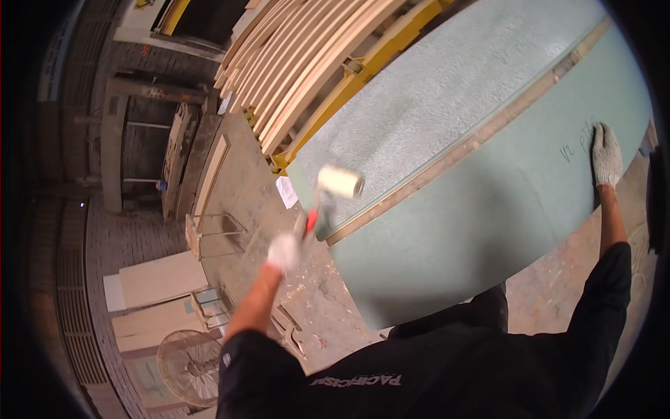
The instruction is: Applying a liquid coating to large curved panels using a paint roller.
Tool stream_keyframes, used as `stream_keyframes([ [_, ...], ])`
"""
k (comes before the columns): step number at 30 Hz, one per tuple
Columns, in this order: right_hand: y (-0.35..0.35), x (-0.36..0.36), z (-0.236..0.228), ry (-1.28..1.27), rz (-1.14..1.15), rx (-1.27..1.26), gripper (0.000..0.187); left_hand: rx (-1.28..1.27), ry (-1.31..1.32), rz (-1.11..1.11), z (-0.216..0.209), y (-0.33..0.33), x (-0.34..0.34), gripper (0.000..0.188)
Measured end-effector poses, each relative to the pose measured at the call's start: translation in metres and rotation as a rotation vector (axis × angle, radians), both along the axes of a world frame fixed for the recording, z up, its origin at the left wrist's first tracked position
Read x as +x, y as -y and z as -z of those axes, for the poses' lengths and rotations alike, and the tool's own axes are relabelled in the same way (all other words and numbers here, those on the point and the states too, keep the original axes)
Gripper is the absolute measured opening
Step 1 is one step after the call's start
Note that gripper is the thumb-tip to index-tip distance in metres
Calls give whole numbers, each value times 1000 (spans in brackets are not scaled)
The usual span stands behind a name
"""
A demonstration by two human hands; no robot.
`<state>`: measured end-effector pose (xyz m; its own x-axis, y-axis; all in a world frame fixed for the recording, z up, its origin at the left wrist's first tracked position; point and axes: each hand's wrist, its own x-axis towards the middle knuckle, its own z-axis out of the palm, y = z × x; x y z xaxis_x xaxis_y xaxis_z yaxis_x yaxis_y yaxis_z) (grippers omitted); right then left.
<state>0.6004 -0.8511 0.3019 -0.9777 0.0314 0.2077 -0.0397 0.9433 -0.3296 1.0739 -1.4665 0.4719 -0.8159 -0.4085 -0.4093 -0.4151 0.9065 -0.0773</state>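
My left hand (284, 253), in a white glove and slightly blurred by motion, is closed round the handle of a paint roller (340, 181). Its cream sleeve is at the near left end of a panel (433, 98) coated in a wet-looking, whitish-grey layer; I cannot tell if it touches. Alongside runs a narrow, stained wooden strip (481, 135). On the nearer side lies a pale green board (447, 223) with handwriting on it. My right hand (606, 155), also gloved, lies flat on this board near its right end, holding nothing.
Beyond the coated panel, long wooden slats (300, 63) lie beside a yellow metal beam (342, 94). A paper sheet (286, 192) is by the panel's left end. Further left stand a metal frame (216, 234), a large fan (192, 366) and leaning boards (164, 279).
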Motion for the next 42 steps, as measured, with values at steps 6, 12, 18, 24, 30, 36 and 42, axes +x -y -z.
stream_keyframes([
  [6, 5, -1, -2, -49, 18, 3, 47, 73, -164, 171, 5, 0, -169, 48],
  [12, -2, 20, -27, -114, 64, -23, 40, -105, 96, 55, 1, 47, 15, 59],
  [18, 32, 32, -28, -248, 16, -83, 23, -145, 36, 231, -1, 82, -26, 65],
  [24, 17, 35, -46, -124, 31, -139, 27, 75, -215, 419, 13, -80, -361, 47],
  [30, 0, 31, -51, -78, 5, -222, 30, 888, -643, 132, -2, -347, -464, 43],
  [36, -55, 41, -57, 169, -173, -706, 38, 659, -788, 362, 12, -455, -436, 44],
  [42, -262, 137, -13, 374, -203, -498, 50, 802, -431, -52, -1, -531, -417, 43],
])
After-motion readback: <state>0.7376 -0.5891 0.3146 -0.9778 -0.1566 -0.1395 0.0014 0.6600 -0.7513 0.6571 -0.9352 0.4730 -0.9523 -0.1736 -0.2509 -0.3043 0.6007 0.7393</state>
